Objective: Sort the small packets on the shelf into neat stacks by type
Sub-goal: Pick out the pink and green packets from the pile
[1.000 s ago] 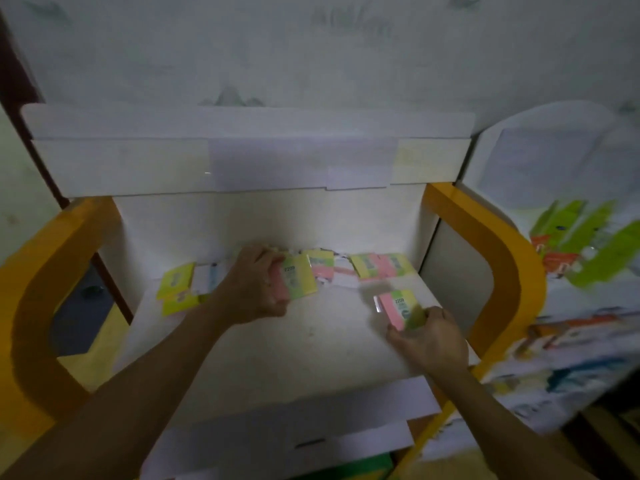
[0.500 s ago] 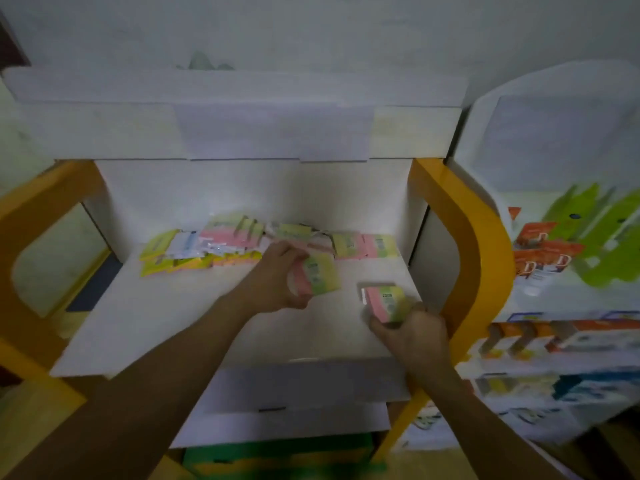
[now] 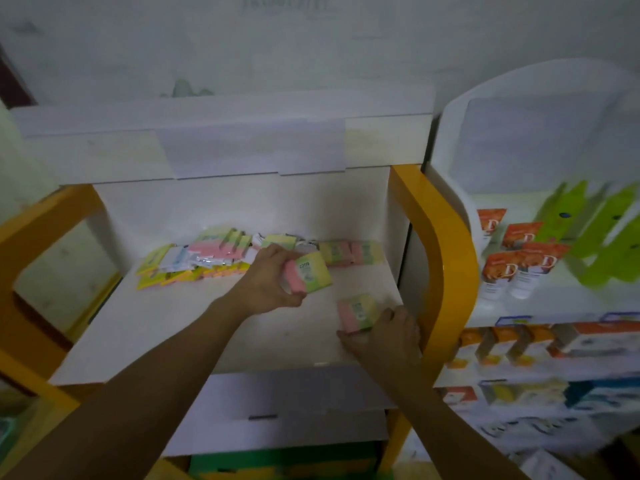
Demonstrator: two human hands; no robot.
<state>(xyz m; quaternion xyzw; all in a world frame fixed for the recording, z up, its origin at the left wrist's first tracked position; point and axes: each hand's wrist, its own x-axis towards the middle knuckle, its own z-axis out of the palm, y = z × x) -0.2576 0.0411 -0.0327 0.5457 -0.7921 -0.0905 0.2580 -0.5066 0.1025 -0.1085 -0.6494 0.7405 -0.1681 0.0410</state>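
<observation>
Head view: left hand (image 3: pixel 273 285) grips pink-and-yellow packets (image 3: pixel 308 277) above the shelf (image 3: pixel 173 327); at four o'clock, right hand (image 3: pixel 388 332) pinches a second stack (image 3: pixel 356 311) lying there.

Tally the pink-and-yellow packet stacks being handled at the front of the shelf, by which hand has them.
Stack gripped in left hand: 1
Stack on the shelf at right hand: 1
Total: 2
</observation>
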